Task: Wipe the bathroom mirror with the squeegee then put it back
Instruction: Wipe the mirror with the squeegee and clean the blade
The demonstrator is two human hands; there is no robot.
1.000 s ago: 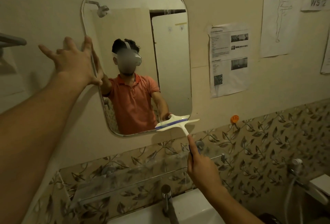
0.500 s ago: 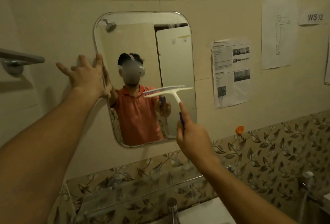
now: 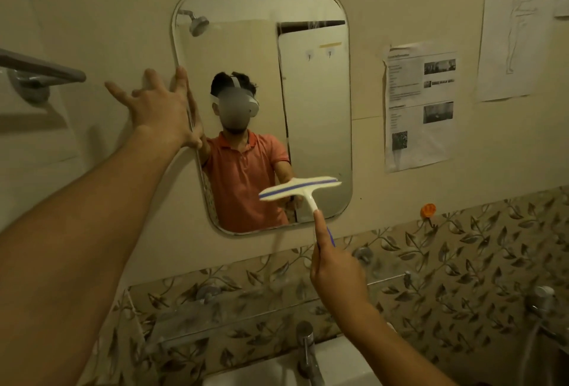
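A rounded rectangular mirror (image 3: 314,83) hangs on the beige wall. My left hand (image 3: 160,111) lies against its left edge with the fingers spread, the thumb on the rim. My right hand (image 3: 335,271) grips the blue handle of a white squeegee (image 3: 300,188) with a blue strip, index finger stretched along the neck. The blade lies across the mirror's lower right part, tilted slightly up to the right.
A glass shelf (image 3: 191,318) runs below the mirror over leaf-patterned tiles. A tap (image 3: 308,351) stands over the white sink (image 3: 271,370). A towel bar (image 3: 40,68) juts out at left. Printed sheets (image 3: 418,105) hang on the wall at right, with an orange hook (image 3: 428,210) below them.
The squeegee came down the right side of the mirror from mid-height to the lower part. My left hand stayed on the mirror's left edge.
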